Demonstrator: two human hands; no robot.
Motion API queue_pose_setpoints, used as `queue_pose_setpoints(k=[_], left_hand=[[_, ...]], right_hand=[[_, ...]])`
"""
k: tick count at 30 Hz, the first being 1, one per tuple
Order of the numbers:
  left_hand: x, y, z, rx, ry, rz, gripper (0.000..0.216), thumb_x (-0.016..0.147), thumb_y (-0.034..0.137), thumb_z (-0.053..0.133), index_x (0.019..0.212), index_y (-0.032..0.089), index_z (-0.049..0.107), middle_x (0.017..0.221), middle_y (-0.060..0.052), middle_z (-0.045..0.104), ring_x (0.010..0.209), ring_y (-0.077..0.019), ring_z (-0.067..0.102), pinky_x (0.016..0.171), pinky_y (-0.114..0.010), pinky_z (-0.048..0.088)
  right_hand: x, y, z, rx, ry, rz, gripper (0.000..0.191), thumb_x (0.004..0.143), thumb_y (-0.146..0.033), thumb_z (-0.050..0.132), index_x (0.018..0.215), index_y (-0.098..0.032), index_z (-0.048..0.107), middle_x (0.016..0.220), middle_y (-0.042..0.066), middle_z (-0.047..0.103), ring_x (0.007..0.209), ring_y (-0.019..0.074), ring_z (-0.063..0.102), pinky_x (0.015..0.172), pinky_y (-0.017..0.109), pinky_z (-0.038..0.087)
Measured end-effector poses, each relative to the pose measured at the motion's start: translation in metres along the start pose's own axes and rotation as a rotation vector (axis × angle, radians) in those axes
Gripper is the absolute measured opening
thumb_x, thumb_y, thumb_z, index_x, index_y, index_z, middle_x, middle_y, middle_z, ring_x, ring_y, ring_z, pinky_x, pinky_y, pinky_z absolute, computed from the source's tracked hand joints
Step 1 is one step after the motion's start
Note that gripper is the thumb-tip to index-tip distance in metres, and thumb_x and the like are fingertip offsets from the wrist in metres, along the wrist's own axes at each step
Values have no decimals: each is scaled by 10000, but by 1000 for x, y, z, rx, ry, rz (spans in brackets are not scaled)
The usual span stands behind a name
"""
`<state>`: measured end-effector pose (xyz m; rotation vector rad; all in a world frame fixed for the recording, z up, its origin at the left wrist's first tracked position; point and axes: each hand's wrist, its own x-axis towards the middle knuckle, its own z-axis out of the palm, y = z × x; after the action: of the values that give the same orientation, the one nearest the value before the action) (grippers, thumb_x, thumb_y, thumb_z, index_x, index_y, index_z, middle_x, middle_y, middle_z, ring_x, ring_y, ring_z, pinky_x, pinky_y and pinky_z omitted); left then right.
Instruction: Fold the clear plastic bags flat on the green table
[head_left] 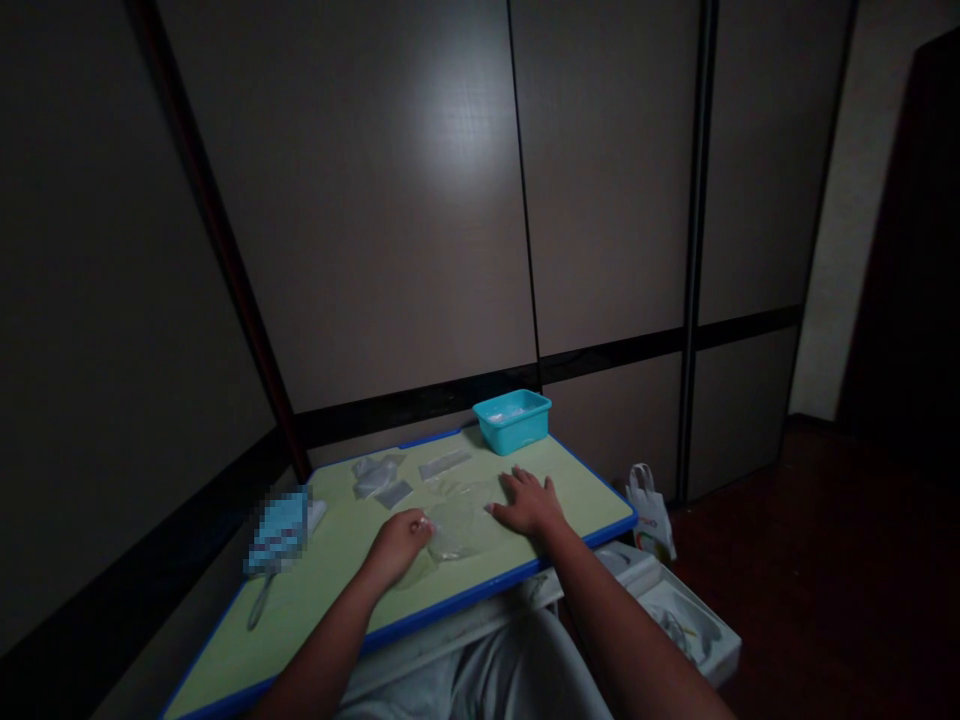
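Observation:
A clear plastic bag (461, 525) lies spread on the pale yellow tabletop (330, 600) between my hands. My left hand (397, 548) pinches its left edge, fingers closed on the film. On the bag's right side my right hand (527, 502) rests flat with the fingers spread. Just beyond the bag lies a flat strip of clear plastic packaging (445, 465). Crumpled clear plastic bags (376, 475) and a small greyish packet (394, 493) sit to the far left of it.
At the table's back right corner stands a turquoise basin (517, 430) with clear plastic inside. A blurred blue object (279, 530) with a handle or loop is at the left edge. An open drawer (701, 625) juts out on the right, near a white carrier bag (649, 515). Wardrobe doors rise behind.

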<state>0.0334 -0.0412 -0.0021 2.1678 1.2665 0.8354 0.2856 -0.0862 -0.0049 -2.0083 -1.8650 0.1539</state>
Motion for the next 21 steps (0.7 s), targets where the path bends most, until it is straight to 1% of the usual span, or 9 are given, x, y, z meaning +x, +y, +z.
queue_pose_setpoints(k=[2,5,7,8,10,13,16,18,21], left_hand=[[-4,-1,-1,23,30,-16,228,720,375,485,726,169,583,661,3,572,664,-163,546,614,-252,394],[-17,2,-2,181,186,13,315,762,379,451,965,166,564,889,-53,603,840,-191,559,768,-303,415],[-28,4,-3,350,299,72,388,786,404,434,1087,178,527,1043,-80,572,996,-215,507,883,-346,371],[-34,4,-3,423,323,94,418,793,421,428,1135,193,508,1106,-84,548,1063,-226,467,921,-364,344],[-45,1,-2,529,322,90,464,793,457,431,1199,238,477,1207,-79,495,1157,-247,387,957,-401,305],[-51,-8,-2,623,307,-17,500,776,489,451,1231,283,459,1277,-85,444,1215,-286,311,956,-470,277],[-45,-17,-1,641,329,-60,496,775,497,449,1205,253,489,1263,-106,453,1210,-294,314,950,-490,277],[-39,-21,0,616,348,-26,475,775,494,450,1168,237,520,1235,-109,475,1193,-289,334,946,-482,296],[-34,-25,0,552,394,92,429,783,473,454,1124,229,545,1205,-97,495,1176,-270,356,951,-461,318]], right_hand=[[0,1,0,8,-3,2,721,736,-657,395,1329,-253,321,1436,120,213,1298,285,172,987,553,51],[1,2,2,12,9,7,710,748,-649,381,1330,-248,322,1435,122,218,1296,283,182,989,551,44],[2,3,4,11,22,3,712,748,-652,375,1328,-243,326,1430,127,228,1291,284,197,988,556,47],[2,3,5,9,27,-2,713,747,-657,371,1326,-242,331,1428,129,235,1290,285,201,987,560,51],[3,3,6,2,37,-14,717,741,-671,364,1315,-242,348,1423,133,246,1288,291,205,980,570,63],[3,4,7,-15,50,-28,728,730,-688,361,1307,-245,362,1418,139,254,1286,301,207,973,581,68],[2,4,8,-26,58,-29,722,730,-681,373,1306,-245,364,1415,142,260,1288,300,202,971,584,66],[2,4,8,-29,54,-24,712,733,-666,388,1306,-244,364,1417,138,257,1290,295,200,977,576,66],[1,3,8,-23,65,-13,690,746,-637,404,1308,-238,362,1417,129,260,1289,281,207,990,551,82]])
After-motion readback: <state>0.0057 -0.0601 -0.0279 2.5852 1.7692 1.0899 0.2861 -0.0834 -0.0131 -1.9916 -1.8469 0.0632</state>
